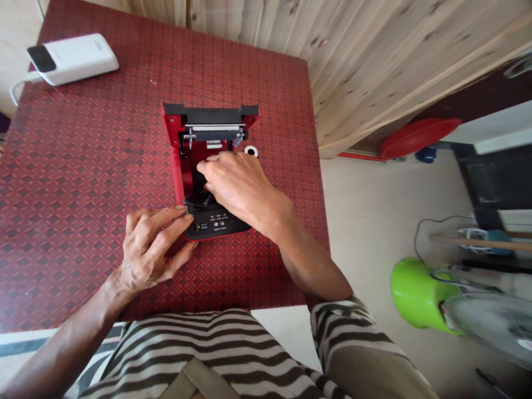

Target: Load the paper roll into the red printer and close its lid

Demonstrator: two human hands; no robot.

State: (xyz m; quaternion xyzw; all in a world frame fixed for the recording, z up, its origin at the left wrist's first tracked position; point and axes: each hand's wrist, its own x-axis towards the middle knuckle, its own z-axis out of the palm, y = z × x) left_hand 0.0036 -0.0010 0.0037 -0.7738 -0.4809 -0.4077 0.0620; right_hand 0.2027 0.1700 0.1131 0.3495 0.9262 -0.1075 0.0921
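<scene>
A red and black label printer (220, 224) sits on the table with its lid (214, 115) raised, showing a roller and metal bar. My left hand (152, 244) grips the front left corner, fingertips on the black panel and thumb low at the front edge. My right hand (239, 180) reaches over the printer's right side into the paper bay, its fingers curled. Whatever those fingertips hold is hidden beneath the hand. Close to them, a small black piece (198, 198) lies tilted near the panel. A small white roll (251, 151) with a dark core shows just beyond my right hand.
A white power bank (77, 58) with a cable lies at the far left of the red patterned table (83, 149). Wooden panelling (266, 27) borders the far side. To the right, a green bucket-like container (411, 293) and a red round object (418, 138) stand off the table.
</scene>
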